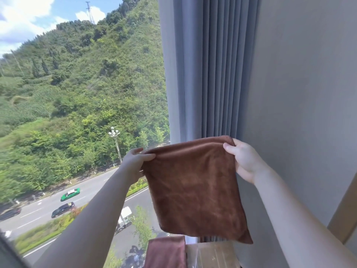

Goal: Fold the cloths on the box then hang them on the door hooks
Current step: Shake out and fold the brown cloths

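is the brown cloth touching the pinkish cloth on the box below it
Apart. The head view shows the brown cloth held up at its top corners by the left hand and right hand; its bottom edge hangs clear above the pinkish cloth.

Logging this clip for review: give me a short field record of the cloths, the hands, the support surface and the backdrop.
held item: brown plush cloth, hanging in the air, apparently doubled
left hand: pinches the cloth's top left corner
right hand: pinches the top right corner
second cloth: pinkish-red cloth, draped below
support: cardboard box at the bottom edge
backdrop: grey pleated curtain, window onto a green hillside and a road
door hooks: not in view
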Action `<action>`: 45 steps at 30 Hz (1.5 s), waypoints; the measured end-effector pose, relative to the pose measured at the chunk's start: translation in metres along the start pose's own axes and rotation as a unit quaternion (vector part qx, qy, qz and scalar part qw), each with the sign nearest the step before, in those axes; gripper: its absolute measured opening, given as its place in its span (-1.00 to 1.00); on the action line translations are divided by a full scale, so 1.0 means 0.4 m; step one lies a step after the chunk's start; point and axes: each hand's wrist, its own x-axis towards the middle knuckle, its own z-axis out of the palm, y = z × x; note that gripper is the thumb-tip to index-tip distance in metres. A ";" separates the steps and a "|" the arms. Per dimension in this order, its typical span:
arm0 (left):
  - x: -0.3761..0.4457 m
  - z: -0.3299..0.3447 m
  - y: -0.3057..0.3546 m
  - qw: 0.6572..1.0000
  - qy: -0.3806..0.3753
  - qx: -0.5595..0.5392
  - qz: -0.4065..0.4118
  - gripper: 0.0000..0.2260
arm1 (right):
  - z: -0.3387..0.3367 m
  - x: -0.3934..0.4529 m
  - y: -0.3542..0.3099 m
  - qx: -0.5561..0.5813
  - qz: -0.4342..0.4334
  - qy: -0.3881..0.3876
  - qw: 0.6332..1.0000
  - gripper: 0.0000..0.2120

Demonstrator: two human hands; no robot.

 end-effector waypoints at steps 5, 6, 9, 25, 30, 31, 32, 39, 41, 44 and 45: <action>0.000 -0.025 -0.004 0.988 -0.007 0.153 0.003 -0.59 | -0.015 0.009 -0.017 -0.004 -0.034 0.085 0.996 -0.78; 0.003 -0.030 -0.004 0.988 -0.012 0.154 -0.003 -0.63 | -0.020 0.011 -0.018 -0.006 -0.040 0.098 0.994 -0.78; 0.015 -0.043 0.004 0.994 -0.038 0.101 -0.029 -0.62 | -0.039 0.019 -0.018 -0.014 -0.057 0.121 0.991 -0.80; 0.069 -0.078 0.024 0.997 0.027 -0.056 -0.053 -0.66 | -0.045 0.001 -0.083 -0.346 -0.145 0.138 0.916 -0.78; 0.064 -0.086 0.037 0.975 -0.062 -0.202 -0.063 -0.86 | -0.055 -0.001 -0.087 -0.317 -0.147 0.182 0.919 -0.75; 0.064 -0.089 0.038 0.969 -0.075 -0.231 -0.051 -0.79 | -0.057 0.000 -0.086 -0.291 -0.144 0.189 0.927 -0.76; 0.059 -0.087 0.041 0.963 -0.100 -0.248 -0.038 -0.73 | -0.061 0.003 -0.085 -0.258 -0.137 0.192 0.937 -0.78; 0.083 -0.073 0.039 0.981 -0.088 -0.171 0.008 -0.85 | -0.071 0.011 -0.082 -0.057 -0.065 0.072 0.994 -0.76; 0.097 -0.074 0.034 0.992 -0.060 -0.112 0.006 -0.84 | -0.072 0.010 -0.081 -0.059 -0.082 0.057 0.993 -0.72; 0.111 -0.070 0.029 0.996 -0.029 -0.078 0.008 -0.85 | -0.086 0.014 -0.072 -0.105 -0.100 0.071 0.987 -0.72; 0.110 -0.069 0.030 0.997 -0.029 -0.074 0.009 -0.85 | -0.095 0.019 -0.067 -0.156 -0.111 0.084 0.978 -0.72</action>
